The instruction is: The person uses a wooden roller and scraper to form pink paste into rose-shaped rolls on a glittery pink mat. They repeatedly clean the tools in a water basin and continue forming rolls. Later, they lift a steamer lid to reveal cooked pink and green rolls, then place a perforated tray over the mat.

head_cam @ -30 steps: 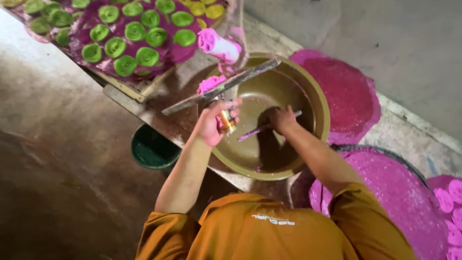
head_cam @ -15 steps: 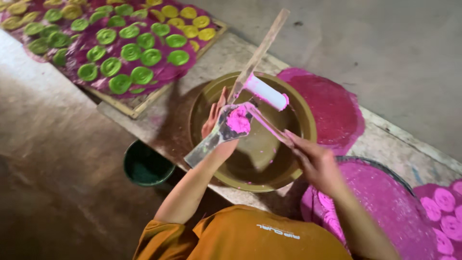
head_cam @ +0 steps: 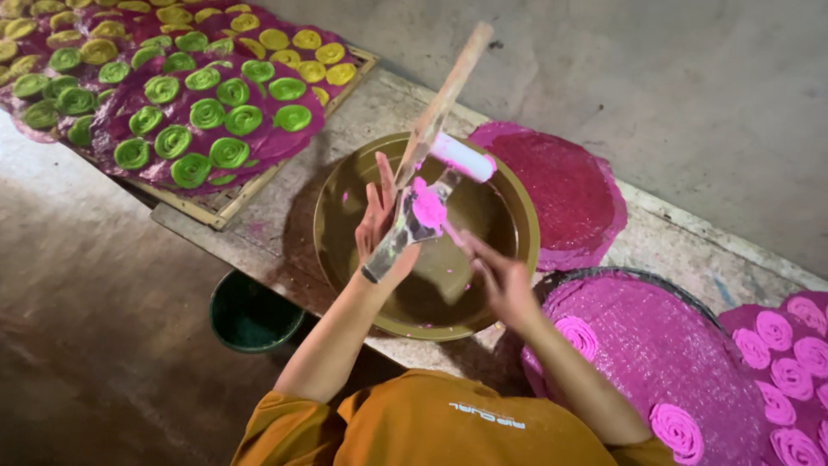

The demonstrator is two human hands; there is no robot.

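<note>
Pink paste point(head_cam: 429, 207) clings to a long wooden-handled press point(head_cam: 435, 129) held upright over a brass-coloured basin point(head_cam: 345, 198) on a low bench. The left hand point(head_cam: 379, 226) steadies the tool with fingers spread flat against its clear lower part, while the right hand point(head_cam: 500, 278) is closed narrowly on a thin stick point(head_cam: 454, 237), working at the paste. Green and yellow coils point(head_cam: 190, 112) already fill the tray behind; pink coils point(head_cam: 789, 341) lie on mats at right, one round mat point(head_cam: 673, 354) only partly covered, suggesting more remains.
</note>
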